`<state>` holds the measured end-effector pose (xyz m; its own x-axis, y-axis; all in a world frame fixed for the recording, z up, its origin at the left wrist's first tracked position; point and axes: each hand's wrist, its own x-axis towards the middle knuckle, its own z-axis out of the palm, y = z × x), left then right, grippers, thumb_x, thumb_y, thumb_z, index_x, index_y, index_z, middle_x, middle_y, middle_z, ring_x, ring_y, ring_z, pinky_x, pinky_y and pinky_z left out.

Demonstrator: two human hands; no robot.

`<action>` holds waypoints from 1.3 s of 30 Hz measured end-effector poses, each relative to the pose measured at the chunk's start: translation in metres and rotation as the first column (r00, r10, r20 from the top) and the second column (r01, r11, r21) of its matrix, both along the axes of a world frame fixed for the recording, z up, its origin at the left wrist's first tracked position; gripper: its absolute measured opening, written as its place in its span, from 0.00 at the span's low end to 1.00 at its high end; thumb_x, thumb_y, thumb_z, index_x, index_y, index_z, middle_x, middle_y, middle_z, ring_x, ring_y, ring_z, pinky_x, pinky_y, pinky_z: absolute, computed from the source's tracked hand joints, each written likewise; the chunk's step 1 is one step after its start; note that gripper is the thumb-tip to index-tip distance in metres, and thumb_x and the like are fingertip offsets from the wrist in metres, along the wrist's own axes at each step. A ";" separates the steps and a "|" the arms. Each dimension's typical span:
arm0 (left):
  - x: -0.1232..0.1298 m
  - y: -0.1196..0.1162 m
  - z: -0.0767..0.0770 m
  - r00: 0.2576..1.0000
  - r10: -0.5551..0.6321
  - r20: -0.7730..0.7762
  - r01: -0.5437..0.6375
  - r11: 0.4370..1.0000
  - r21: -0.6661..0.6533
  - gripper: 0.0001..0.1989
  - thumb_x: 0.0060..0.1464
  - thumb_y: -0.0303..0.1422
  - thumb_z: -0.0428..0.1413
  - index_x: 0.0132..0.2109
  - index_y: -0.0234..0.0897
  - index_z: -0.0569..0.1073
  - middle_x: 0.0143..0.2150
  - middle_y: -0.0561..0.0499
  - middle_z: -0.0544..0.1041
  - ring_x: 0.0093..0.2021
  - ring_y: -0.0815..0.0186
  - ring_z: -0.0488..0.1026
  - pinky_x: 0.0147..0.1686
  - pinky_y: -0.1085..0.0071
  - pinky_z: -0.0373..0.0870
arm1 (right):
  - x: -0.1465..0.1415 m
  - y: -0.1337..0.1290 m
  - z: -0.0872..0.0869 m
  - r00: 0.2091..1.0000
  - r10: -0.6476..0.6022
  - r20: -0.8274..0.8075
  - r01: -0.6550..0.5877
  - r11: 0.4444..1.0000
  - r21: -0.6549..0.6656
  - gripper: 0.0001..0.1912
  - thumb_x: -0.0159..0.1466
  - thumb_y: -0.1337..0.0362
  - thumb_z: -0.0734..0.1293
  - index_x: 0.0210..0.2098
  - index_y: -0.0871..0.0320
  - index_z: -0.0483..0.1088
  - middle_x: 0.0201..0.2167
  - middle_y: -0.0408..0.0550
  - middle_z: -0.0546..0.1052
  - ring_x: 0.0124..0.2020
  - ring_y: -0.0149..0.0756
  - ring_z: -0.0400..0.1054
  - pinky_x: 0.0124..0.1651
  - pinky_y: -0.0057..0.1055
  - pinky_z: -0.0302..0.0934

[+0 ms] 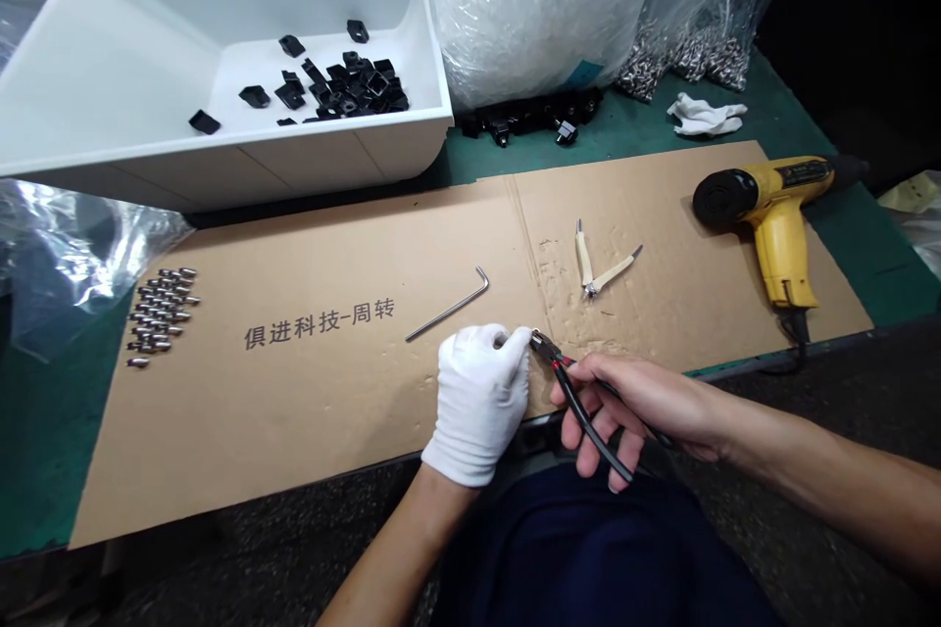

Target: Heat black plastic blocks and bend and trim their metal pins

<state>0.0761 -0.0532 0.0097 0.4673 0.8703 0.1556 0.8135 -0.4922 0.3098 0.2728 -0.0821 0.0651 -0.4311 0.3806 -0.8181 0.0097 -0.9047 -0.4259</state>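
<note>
Dark navy trousers [588, 549], seated lap, nearest the camera. Left hand [477, 402], white-gloved, closed into a pinch; anything held in it is hidden by the fingers. Right hand [632, 407], bare, closed around black-handled pliers [592, 416] with red accents, their tips just beside the gloved fingertips. Whether the tips hold anything cannot be told. This close, steady two-handed hold, low over the cardboard, appears sound for fine work: the wrists stay near the surface and any small piece has little way to fall.

Cardboard sheet [221, 431], flat, with dark printed Chinese characters, spanning the near part of the green worktop [44, 431]. On it, left: metal pins [160, 313], laid in close rows. Centre: L-shaped hex key [448, 306]. Right of centre: pale-handled pliers [595, 265], handles spread. Far right: yellow heat gun [771, 216], lying on its side, cable trailing to the near edge.

Far left: white tray [368, 147], holding a loose heap of black plastic fittings [345, 88]. Far centre: clear plastic bag [536, 0], bulky, with a row of black fittings [529, 113] along its base. Far right: bag of metal parts [662, 69], beside a crumpled white cloth [702, 115].
</note>
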 end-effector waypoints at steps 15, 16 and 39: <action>0.011 0.007 0.005 0.999 -0.012 -0.029 0.011 1.000 -0.028 0.15 0.67 0.37 0.49 0.56 0.44 0.75 0.46 0.45 0.77 0.45 0.53 0.70 0.44 0.58 0.61 | 0.018 -0.008 -0.001 0.957 -0.161 -0.241 0.129 0.981 -0.147 0.20 0.71 0.52 0.53 0.47 0.61 0.67 0.35 0.56 0.78 0.32 0.46 0.78 0.27 0.38 0.74; 0.012 0.008 0.005 0.999 -0.024 -0.034 0.024 0.999 -0.027 0.15 0.68 0.37 0.49 0.55 0.45 0.75 0.46 0.45 0.77 0.45 0.54 0.70 0.44 0.58 0.61 | 0.018 -0.008 -0.003 0.950 -0.185 -0.253 0.148 0.977 -0.155 0.21 0.71 0.53 0.52 0.47 0.61 0.67 0.35 0.56 0.78 0.32 0.46 0.78 0.28 0.38 0.75; 0.018 0.002 -0.003 0.996 -0.070 0.055 0.071 0.997 -0.011 0.10 0.66 0.31 0.51 0.45 0.41 0.78 0.37 0.48 0.78 0.39 0.57 0.72 0.41 0.61 0.64 | 0.009 -0.024 -0.014 0.724 -0.457 -0.516 0.287 0.880 -0.378 0.27 0.72 0.55 0.47 0.48 0.65 0.70 0.36 0.58 0.79 0.34 0.46 0.79 0.31 0.42 0.77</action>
<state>0.0939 -0.0516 0.0067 0.5186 0.8375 0.1719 0.7585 -0.5435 0.3595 0.2821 -0.1063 0.0513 -0.7163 0.4296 -0.5499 -0.5195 -0.8544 0.0092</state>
